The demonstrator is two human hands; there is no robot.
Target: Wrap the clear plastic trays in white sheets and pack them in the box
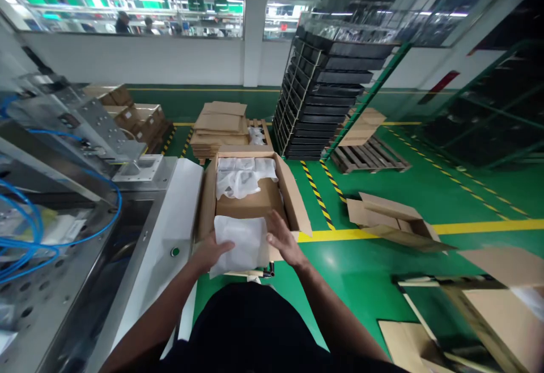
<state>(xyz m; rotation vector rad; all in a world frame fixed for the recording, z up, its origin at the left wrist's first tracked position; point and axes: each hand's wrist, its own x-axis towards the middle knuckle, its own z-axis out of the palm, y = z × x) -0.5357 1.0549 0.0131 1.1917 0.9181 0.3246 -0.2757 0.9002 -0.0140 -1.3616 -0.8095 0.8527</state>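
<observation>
An open cardboard box (293, 194) stands in front of me beside a machine. White wrapped packets (242, 177) lie at its far end on a brown cardboard layer. At the near end I hold one white packet (240, 242) between both hands. My left hand (212, 251) grips its left edge with the thumb on top. My right hand (283, 240) presses flat against its right edge, fingers stretched out along it.
A steel machine (85, 191) with blue hoses and a green button (175, 251) fills the left. Flattened cardboard (221, 126), a tall stack of black trays (323, 95), a wooden pallet (369, 157) and loose cardboard boxes (391, 220) stand on the green floor. People stand behind the far window.
</observation>
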